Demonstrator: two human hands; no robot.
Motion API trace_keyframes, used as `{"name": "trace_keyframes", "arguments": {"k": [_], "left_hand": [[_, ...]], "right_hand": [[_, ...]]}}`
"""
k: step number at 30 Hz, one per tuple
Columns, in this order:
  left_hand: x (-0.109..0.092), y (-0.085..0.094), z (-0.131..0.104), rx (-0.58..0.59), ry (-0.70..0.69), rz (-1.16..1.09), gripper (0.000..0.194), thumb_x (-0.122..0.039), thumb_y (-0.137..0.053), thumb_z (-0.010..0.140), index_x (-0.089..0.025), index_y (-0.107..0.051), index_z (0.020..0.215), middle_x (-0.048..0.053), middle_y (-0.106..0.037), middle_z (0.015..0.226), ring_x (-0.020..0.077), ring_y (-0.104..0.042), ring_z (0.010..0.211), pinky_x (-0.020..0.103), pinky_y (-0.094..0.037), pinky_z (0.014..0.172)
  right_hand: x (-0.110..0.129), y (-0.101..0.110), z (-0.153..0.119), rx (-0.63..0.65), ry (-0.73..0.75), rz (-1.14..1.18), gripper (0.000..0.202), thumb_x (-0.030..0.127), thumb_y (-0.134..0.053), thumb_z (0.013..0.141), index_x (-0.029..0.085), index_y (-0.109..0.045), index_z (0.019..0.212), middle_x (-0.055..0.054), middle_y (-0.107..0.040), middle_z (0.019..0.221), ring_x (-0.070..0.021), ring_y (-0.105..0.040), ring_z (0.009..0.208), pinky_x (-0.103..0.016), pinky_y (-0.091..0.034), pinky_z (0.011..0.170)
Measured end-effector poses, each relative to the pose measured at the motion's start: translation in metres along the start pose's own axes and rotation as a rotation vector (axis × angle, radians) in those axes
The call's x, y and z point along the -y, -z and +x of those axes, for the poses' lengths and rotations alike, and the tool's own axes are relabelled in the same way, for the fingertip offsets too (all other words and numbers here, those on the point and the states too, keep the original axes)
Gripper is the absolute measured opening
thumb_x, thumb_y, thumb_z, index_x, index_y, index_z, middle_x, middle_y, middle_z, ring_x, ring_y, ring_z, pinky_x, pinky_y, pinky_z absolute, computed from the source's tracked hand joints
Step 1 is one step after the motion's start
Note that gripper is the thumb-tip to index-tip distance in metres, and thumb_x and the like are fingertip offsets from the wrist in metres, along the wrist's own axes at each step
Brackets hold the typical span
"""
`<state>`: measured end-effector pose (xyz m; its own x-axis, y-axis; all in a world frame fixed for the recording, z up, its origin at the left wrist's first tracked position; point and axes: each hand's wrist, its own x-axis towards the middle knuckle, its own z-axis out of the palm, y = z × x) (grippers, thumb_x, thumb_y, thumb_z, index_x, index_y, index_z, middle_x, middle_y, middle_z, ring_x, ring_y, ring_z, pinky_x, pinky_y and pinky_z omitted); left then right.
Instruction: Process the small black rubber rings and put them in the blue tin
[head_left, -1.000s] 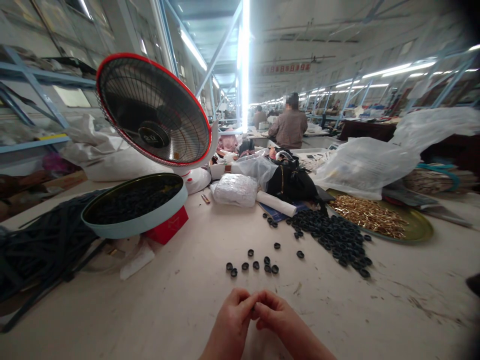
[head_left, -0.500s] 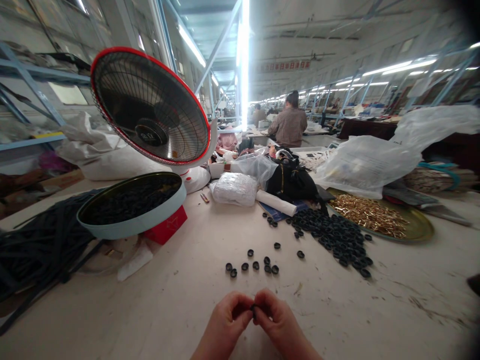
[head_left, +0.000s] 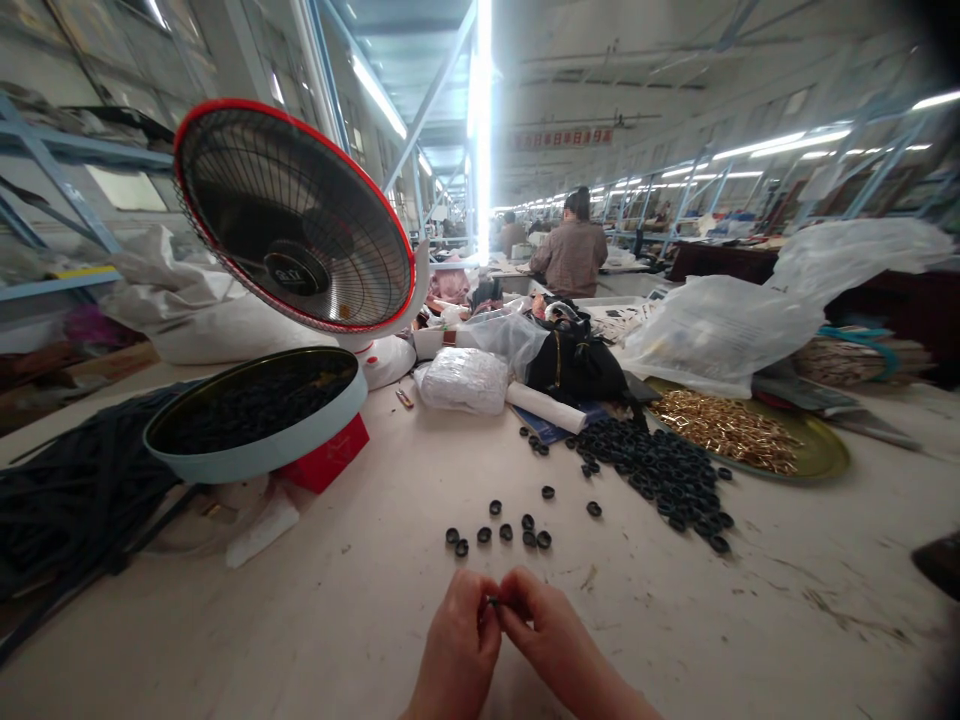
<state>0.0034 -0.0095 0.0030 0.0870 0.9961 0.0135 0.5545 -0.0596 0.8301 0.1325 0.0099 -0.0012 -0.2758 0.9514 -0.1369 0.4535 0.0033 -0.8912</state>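
Observation:
My left hand and my right hand meet fingertip to fingertip low in the view, above the white table. Both pinch one small black piece; fingers cover most of it, so its full shape is hidden. Just beyond my hands lie several loose black rings, small loops resting on the tabletop. A dense pile of black rings spreads farther off to the right. Beside that pile, a shallow round tray holds small gold metal parts.
At left, a round tin of dark pieces leans on a red box, beside black strips. Behind stands a red-rimmed fan heater. Plastic-wrapped bundles and a black bag lie ahead. A person is farther back.
My hands have turned slightly and drawn closer together around the small black piece. The whole scene has shifted a little to the left in view.

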Motion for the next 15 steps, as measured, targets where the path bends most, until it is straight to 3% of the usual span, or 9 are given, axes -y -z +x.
{"name": "trace_keyframes", "arguments": {"k": [7,9,12,15], "left_hand": [[-0.006,0.007,-0.003,0.096,-0.038,-0.207,0.009,-0.014,-0.042,0.076,-0.015,-0.05,0.079,0.004,-0.054,0.079,0.0144,-0.052,0.077,0.029,-0.043,0.074],[-0.007,0.009,-0.002,0.113,-0.019,-0.232,0.007,-0.016,-0.044,0.076,-0.015,-0.05,0.079,0.003,-0.055,0.077,0.014,-0.052,0.075,0.028,-0.042,0.073],[-0.006,0.01,0.002,0.164,0.002,-0.31,0.007,-0.018,-0.048,0.075,-0.015,-0.05,0.08,0.002,-0.054,0.076,0.013,-0.051,0.073,0.027,-0.042,0.071],[-0.001,0.009,0.004,0.179,0.025,-0.365,0.008,-0.018,-0.052,0.072,-0.015,-0.048,0.078,0.0,-0.051,0.073,0.0118,-0.049,0.07,0.026,-0.042,0.069]], "right_hand": [[-0.02,-0.009,0.002,-0.101,-0.017,0.116,0.011,0.027,-0.042,0.074,0.018,-0.042,0.068,0.004,-0.044,0.058,-0.0091,-0.042,0.055,-0.023,-0.033,0.053],[-0.022,-0.011,0.001,-0.107,-0.014,0.178,0.015,0.03,-0.041,0.076,0.017,-0.047,0.079,0.003,-0.046,0.06,-0.0103,-0.045,0.056,-0.023,-0.037,0.054],[-0.02,-0.01,-0.002,-0.084,0.06,0.171,0.03,0.032,-0.038,0.08,0.017,-0.051,0.102,-0.002,-0.058,0.073,-0.0135,-0.054,0.067,-0.027,-0.043,0.065],[-0.014,-0.008,-0.006,-0.063,0.151,0.096,0.026,0.028,-0.037,0.081,0.018,-0.058,0.093,-0.006,-0.063,0.089,-0.0154,-0.057,0.081,-0.028,-0.042,0.075]]}}
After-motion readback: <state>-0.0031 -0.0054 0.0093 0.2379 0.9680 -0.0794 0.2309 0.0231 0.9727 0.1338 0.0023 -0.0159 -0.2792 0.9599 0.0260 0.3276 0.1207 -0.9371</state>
